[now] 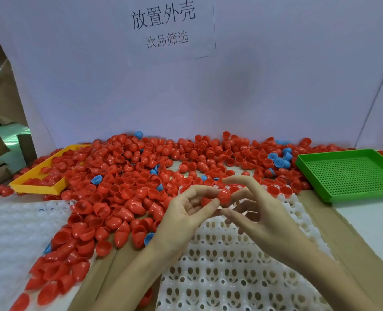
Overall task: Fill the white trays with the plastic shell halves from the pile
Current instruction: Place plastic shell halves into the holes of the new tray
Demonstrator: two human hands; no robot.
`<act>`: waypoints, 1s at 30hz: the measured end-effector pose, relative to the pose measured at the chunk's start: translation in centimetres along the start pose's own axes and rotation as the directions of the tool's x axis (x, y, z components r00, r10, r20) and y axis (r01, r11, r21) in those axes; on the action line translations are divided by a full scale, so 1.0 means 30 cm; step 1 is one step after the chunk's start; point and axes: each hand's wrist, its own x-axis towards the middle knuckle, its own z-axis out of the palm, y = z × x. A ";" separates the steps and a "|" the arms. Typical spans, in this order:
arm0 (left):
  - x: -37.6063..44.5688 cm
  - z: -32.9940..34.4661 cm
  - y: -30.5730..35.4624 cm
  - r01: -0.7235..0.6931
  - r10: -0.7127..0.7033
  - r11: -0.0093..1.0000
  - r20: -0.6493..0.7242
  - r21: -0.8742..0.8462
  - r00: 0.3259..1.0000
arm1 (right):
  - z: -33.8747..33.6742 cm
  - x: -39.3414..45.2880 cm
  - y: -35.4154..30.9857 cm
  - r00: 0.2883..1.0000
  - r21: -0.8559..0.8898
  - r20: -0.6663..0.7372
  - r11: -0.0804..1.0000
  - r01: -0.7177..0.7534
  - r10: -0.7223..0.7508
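Between both hands, above the far end of the white tray (231, 265), a red shell half (223, 195), pinched by the right hand (262, 218) at the fingertips; a second red piece (206, 201) nipped by the left hand (186, 212) just beside it, probably two nested halves being pulled apart so each can go into its own socket; fingers of both hands curled narrow round the pieces, spare ones fanned clear; tray sockets nearest the camera bare, a few red halves seated at the far edge; pile (141, 176) heaped close behind and left for short reaches; another white tray (11, 232) at left; yellow tray (38, 187) and green tray (352, 176) flanking on the bench, possibly for rejects; a paper sign (163, 25) on the back wall.
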 end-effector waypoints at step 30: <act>0.025 -0.088 -0.068 -0.288 0.399 0.291 0.158 0.912 0.903 | -0.011 0.001 0.014 0.997 -0.224 -0.058 0.973 -0.056 0.044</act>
